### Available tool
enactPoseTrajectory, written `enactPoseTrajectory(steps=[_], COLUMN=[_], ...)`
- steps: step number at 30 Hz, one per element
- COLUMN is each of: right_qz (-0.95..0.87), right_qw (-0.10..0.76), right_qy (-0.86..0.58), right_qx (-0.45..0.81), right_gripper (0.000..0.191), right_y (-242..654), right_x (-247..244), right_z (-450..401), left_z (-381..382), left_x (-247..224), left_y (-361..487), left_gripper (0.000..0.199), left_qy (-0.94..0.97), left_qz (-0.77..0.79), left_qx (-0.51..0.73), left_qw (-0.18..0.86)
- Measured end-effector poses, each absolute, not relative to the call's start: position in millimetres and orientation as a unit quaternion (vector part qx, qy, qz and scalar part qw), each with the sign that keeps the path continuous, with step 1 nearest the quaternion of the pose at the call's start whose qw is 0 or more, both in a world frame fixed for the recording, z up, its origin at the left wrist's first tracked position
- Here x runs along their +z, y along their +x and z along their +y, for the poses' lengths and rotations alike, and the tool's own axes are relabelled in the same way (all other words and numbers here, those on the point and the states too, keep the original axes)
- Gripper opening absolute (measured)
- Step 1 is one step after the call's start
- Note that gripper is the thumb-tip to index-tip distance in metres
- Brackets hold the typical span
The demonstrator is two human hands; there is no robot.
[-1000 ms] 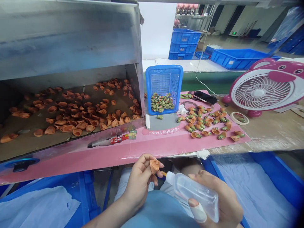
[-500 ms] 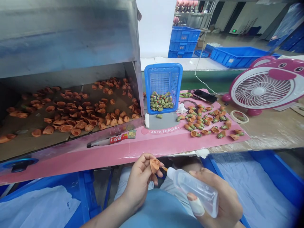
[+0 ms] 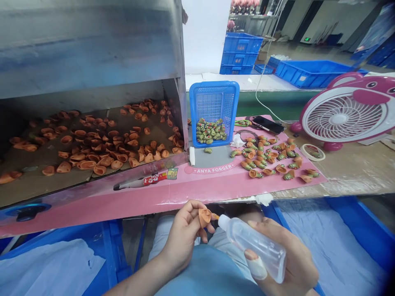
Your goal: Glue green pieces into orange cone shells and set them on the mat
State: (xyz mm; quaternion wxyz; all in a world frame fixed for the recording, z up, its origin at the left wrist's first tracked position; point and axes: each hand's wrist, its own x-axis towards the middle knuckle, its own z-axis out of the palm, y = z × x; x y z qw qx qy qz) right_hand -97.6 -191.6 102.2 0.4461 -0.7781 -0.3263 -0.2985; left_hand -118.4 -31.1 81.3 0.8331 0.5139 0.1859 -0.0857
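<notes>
Between the fingertips of my left hand (image 3: 185, 234) is a small orange cup-shaped piece (image 3: 204, 218), held over my lap. My right hand (image 3: 282, 250) is wrapped round a clear squeeze bottle (image 3: 256, 246) with a white cap; its thin orange nozzle tip (image 3: 216, 216) points at the piece and is at its edge. White tape covers part of my right thumb. Many similar orange pieces (image 3: 99, 169) lie inside the metal box at the left. Green painted pieces (image 3: 210, 133) fill the bottom of a blue basket (image 3: 193, 111). Joined orange-and-green pieces (image 3: 255, 174) lie on the pink mat.
A pink and white fan (image 3: 339, 118), a roll of tape (image 3: 312, 152) and a black phone (image 3: 267, 124) are at the right of the table. Blue bins lined with white sheets (image 3: 327, 234) flank my lap. Blue crates (image 3: 242, 53) are stacked behind.
The view has shifted slightly. In the picture, both hands are a little further right; the nozzle tip now reaches the edge of the orange piece. Both holds are unchanged.
</notes>
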Motion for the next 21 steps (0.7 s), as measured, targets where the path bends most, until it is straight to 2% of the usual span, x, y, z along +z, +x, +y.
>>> enactPoseTrajectory(steps=[21], right_qz=[-0.33], right_qw=[0.451], right_qy=[-0.782], right_qx=[-0.276], right_gripper=[0.022], right_y=[-100.2], right_x=[106.7], right_z=[-188.2], left_z=[-29.8], left_x=[81.5], left_y=[-121.7], left_gripper=[0.006], left_qy=[0.506], left_qz=[0.186], left_qx=[-0.083], left_qw=[0.838])
